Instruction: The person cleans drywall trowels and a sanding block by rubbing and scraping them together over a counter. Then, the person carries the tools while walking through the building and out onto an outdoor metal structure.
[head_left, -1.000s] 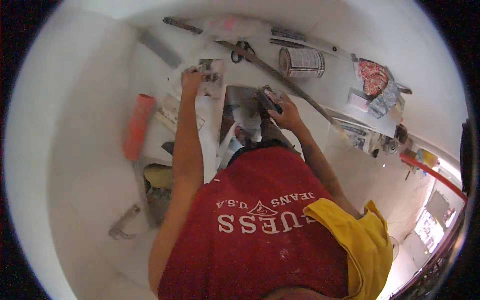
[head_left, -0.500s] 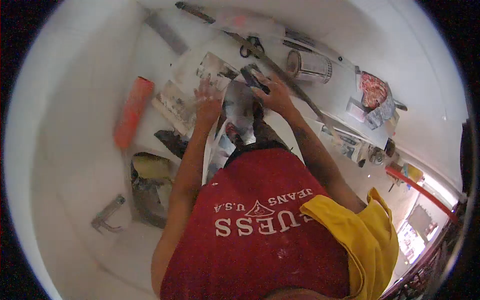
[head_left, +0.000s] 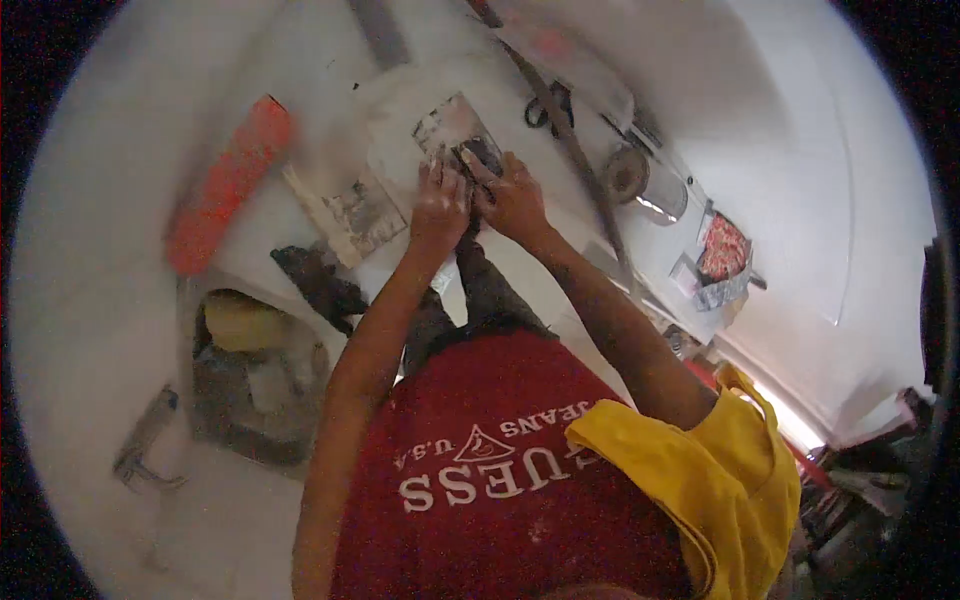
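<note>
My right hand (head_left: 515, 205) grips a small dark flat block (head_left: 483, 155), thumb and fingers along its sides. Close beside it, my left hand (head_left: 440, 205) has its fingers stretched forward, fingertips near the block and the lower edge of a stained, pale rectangular sheet (head_left: 455, 115). Whether the left fingers touch the block I cannot tell. A second stained pale sheet (head_left: 365, 215) lies left of my left wrist, with a black crumpled item (head_left: 320, 285) below it.
A long pole (head_left: 570, 150) runs diagonally right of my hands, near scissors (head_left: 548, 108) and a metal can (head_left: 655, 185). On the left lie a red rectangular piece (head_left: 232, 185), a dirty container (head_left: 250, 440) and a handled tool (head_left: 148, 440). A red-patterned bag (head_left: 725, 250) sits far right.
My hands have come together, the right one moving leftward with the dark block. The shiny grey sheet between my forearms no longer shows. The view has shifted and turned.
</note>
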